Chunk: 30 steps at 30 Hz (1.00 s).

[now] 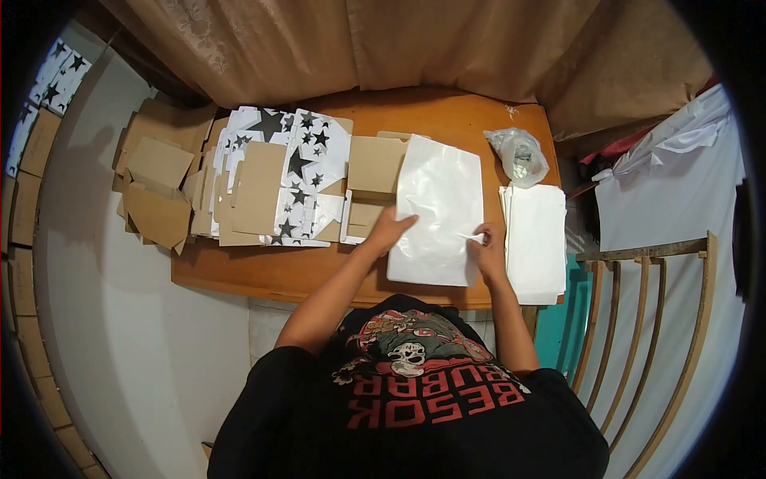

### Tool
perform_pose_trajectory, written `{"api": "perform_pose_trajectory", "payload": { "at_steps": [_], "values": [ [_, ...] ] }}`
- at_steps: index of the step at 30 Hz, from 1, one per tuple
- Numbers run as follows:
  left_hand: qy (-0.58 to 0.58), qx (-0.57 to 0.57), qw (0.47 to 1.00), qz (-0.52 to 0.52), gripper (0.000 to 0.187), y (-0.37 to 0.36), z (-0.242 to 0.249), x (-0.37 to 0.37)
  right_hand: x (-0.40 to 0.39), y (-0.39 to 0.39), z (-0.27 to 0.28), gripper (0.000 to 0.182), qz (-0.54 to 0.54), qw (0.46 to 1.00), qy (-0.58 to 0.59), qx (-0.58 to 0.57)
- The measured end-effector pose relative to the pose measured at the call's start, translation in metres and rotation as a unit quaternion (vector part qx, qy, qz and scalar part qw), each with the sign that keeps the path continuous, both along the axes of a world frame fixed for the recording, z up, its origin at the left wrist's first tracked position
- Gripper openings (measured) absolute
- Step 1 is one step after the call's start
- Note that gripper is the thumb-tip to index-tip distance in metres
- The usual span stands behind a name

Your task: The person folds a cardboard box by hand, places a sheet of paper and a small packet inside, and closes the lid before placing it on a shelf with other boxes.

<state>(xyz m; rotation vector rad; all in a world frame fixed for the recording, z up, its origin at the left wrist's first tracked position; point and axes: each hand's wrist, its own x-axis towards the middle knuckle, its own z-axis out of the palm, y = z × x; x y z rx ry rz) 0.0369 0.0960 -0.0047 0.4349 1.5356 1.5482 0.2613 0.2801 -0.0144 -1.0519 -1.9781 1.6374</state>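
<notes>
A glossy white sheet (439,207), which could be a flat bag, is held up in front of me over the table. My left hand (388,229) grips its left edge, with the thumb lying on the front face. At the right edge, my right hand (487,247) pinches the sheet and puckers it slightly. Behind the sheet's left side stands an open cardboard box (375,168), partly covered by it. To the right of my right hand lies a stack of white sheets (536,239).
Flat star-printed cardboard pieces (299,176) overlap left of the box, with plain brown cardboard (155,176) beyond them. A clear plastic bag (519,156) with small contents sits at the wooden table's (239,271) back right. A wooden rack (646,335) stands at right.
</notes>
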Motion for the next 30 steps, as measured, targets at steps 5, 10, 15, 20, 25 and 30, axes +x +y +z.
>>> {"api": "perform_pose_trajectory", "payload": {
  "at_steps": [5, 10, 15, 20, 25, 30],
  "values": [
    [0.149, 0.001, 0.979, 0.137, 0.056, -0.036, -0.023, -0.049, -0.058, -0.044, 0.027, 0.012, 0.062, 0.996, -0.055, 0.008],
    [0.275, -0.106, 0.942, 0.159, 0.067, -0.058, -0.017, -0.069, -0.085, -0.053, 0.004, 0.02, 0.097, 0.991, -0.093, 0.004],
    [0.311, -0.125, 0.936, 0.107, 0.059, -0.069, -0.018, -0.07, -0.096, -0.051, -0.001, 0.025, 0.107, 0.986, -0.123, 0.037],
    [0.348, -0.13, 0.929, 0.004, 0.053, -0.074, -0.041, -0.076, -0.104, -0.054, 0.009, 0.031, 0.112, 0.972, -0.173, 0.113],
    [0.52, -0.258, 0.805, 0.122, 0.041, -0.06, -0.006, -0.046, -0.11, -0.062, 0.02, 0.037, 0.07, 0.956, -0.194, 0.207],
    [0.421, -0.126, 0.894, 0.091, 0.029, -0.053, 0.007, -0.051, -0.112, -0.064, 0.019, 0.044, 0.039, 0.961, -0.053, 0.268]
  ]
}}
